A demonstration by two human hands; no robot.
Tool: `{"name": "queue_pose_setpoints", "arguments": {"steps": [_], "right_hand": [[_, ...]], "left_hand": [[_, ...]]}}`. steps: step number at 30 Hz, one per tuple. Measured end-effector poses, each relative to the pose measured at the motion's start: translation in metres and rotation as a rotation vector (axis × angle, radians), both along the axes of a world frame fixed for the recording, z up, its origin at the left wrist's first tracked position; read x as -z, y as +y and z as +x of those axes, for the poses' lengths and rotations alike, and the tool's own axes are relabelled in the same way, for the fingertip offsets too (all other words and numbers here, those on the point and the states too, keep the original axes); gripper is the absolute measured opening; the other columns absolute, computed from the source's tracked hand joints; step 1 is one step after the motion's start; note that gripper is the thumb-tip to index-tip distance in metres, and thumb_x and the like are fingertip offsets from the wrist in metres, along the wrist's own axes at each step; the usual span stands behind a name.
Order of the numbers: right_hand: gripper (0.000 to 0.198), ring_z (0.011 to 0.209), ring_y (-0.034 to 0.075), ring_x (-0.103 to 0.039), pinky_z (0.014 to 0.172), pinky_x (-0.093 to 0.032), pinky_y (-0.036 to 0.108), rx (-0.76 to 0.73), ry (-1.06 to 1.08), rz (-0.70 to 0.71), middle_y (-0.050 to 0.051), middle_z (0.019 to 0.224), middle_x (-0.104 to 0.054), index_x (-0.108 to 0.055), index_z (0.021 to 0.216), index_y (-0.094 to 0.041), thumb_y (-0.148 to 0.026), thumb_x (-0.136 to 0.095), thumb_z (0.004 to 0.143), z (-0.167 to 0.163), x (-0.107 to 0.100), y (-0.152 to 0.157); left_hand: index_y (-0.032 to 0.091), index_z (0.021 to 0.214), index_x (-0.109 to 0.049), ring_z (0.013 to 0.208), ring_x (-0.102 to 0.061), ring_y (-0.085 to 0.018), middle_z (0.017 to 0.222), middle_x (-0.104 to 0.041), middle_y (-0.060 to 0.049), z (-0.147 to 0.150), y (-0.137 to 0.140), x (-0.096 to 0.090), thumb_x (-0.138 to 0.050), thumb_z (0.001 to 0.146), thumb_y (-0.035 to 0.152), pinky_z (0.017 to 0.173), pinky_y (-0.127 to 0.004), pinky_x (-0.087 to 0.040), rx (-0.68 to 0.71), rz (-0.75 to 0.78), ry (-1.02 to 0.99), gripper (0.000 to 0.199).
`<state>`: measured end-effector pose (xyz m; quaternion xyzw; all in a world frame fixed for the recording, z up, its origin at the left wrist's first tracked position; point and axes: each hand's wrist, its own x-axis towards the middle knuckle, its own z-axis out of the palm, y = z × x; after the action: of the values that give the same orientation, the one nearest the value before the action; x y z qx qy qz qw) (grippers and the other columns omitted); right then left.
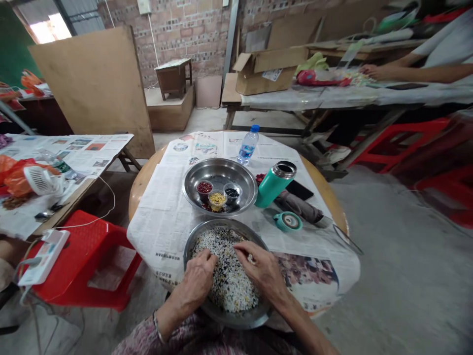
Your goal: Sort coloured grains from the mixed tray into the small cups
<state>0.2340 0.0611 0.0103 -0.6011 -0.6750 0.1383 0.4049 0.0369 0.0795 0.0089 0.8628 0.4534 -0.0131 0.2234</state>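
A mix of white and dark grains point(229, 276) is being worked over in the near bowl point(258, 315), which is sitting at the table's closest edge, right under both hands, so that it can be reached without stretching. The left hand point(197, 278) is being rested on the grains with its fingers curled and the tips drawn together at the heap; whether a grain is being pinched cannot be told. The right hand point(260, 266) is being laid across the heap just beside it, fingers bunched and the fingertips pressed close, seemingly nipping something small, though the piece itself is too tiny to make out. Just beyond the fingertips a second bowl point(244, 172) is being kept, and inside it three small cups are being held side by side: one of red beans point(204, 187), one of yellow grains point(218, 198), one of black beans point(231, 193), each kind apart from the others. To the right of that bowl a teal flask point(275, 183) is lying tilted, with its lid point(287, 221) set down nearer the right hand. Farther off a water bottle point(248, 144) is standing. Newspaper point(162, 222) is being used as a cover over the round table point(140, 182), probably to catch spills. Beyond the left hand a red stool point(84, 256) is standing.
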Motion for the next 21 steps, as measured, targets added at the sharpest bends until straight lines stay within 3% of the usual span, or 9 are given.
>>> {"name": "queue_pose_setpoints", "arguments": {"steps": [6,9,12,14,18,21], "right_hand": [[0.025,0.088,0.022,-0.07,0.08,-0.052,0.033,0.226,-0.199,0.061,0.009,0.098,-0.076,-0.073,0.093,-0.019,-0.027,-0.05,0.091,0.01,-0.047,0.079],[0.026,0.095,0.023,-0.068,0.08,-0.049,0.032,0.29,-0.408,-0.105,0.009,0.099,-0.076,-0.075,0.097,-0.021,-0.025,-0.05,0.091,0.019,-0.064,0.125],[0.027,0.099,0.024,-0.067,0.079,-0.048,0.032,0.257,-0.583,-0.296,0.01,0.103,-0.075,-0.076,0.098,-0.021,-0.023,-0.051,0.09,0.023,-0.066,0.159],[0.025,0.097,0.024,-0.067,0.077,-0.048,0.032,0.223,-0.628,-0.349,0.01,0.101,-0.076,-0.078,0.095,-0.022,-0.02,-0.055,0.086,0.022,-0.061,0.174],[0.023,0.09,0.024,-0.068,0.073,-0.046,0.031,0.193,-0.645,-0.379,0.011,0.094,-0.076,-0.079,0.089,-0.02,-0.018,-0.057,0.083,0.02,-0.055,0.183],[0.024,0.09,0.023,-0.066,0.071,-0.044,0.03,0.203,-0.629,-0.359,0.01,0.1,-0.075,-0.077,0.092,-0.021,-0.023,-0.054,0.087,0.021,-0.058,0.177]], "left_hand": [[0.021,0.114,-0.057,0.104,-0.056,-0.018,0.114,-0.06,-0.004,0.017,-0.019,-0.015,-0.039,0.095,0.005,0.088,-0.027,-0.046,0.052,-0.071,-0.065,0.031],[0.021,0.115,-0.057,0.104,-0.057,-0.018,0.114,-0.061,-0.005,0.013,-0.023,-0.018,-0.039,0.095,0.004,0.089,-0.027,-0.045,0.016,-0.103,-0.081,0.032],[0.02,0.108,-0.06,0.099,-0.058,-0.018,0.107,-0.063,-0.005,0.011,-0.025,-0.011,-0.041,0.094,0.004,0.085,-0.027,-0.045,-0.031,-0.11,-0.056,0.028],[0.019,0.103,-0.061,0.095,-0.059,-0.018,0.101,-0.064,-0.005,0.011,-0.026,-0.003,-0.042,0.096,0.008,0.082,-0.027,-0.045,-0.051,-0.094,-0.057,0.023],[0.019,0.096,-0.061,0.092,-0.059,-0.018,0.097,-0.064,-0.004,0.012,-0.028,0.011,-0.045,0.1,0.018,0.08,-0.027,-0.045,-0.068,-0.033,-0.127,0.017],[0.019,0.096,-0.061,0.092,-0.06,-0.019,0.097,-0.064,-0.004,0.013,-0.028,0.016,-0.048,0.1,0.023,0.079,-0.028,-0.045,-0.078,-0.003,-0.126,0.014]]}}
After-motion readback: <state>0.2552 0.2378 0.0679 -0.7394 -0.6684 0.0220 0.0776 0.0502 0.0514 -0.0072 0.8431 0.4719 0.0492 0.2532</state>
